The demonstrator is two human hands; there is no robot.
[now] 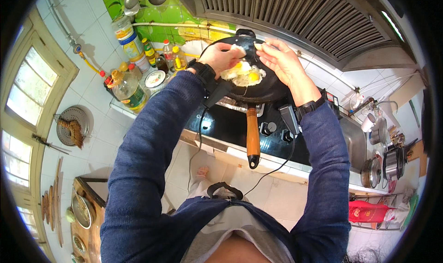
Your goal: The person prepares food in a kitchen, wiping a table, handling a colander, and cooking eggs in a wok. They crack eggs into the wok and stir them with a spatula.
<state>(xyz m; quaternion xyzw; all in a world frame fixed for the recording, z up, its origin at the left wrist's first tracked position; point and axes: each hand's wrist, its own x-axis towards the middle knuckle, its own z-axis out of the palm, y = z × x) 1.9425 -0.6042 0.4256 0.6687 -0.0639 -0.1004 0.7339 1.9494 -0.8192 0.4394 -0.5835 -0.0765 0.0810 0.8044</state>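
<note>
Both hands are above a black wok on the gas stove. My left hand, at the wok's left side, grips a white eggshell. Opposite it, my right hand pinches a small pale piece of eggshell between thumb and fingers. Below them, frying eggs lie in the wok, with yellow yolks and whites setting at the edges. The wok's wooden handle points towards me over the stove's front edge.
Oil and sauce bottles crowd the counter's left corner, beside a lidded container. A range hood hangs over the stove. Cables run from devices at both wrists. To the right are a sink and metal pots.
</note>
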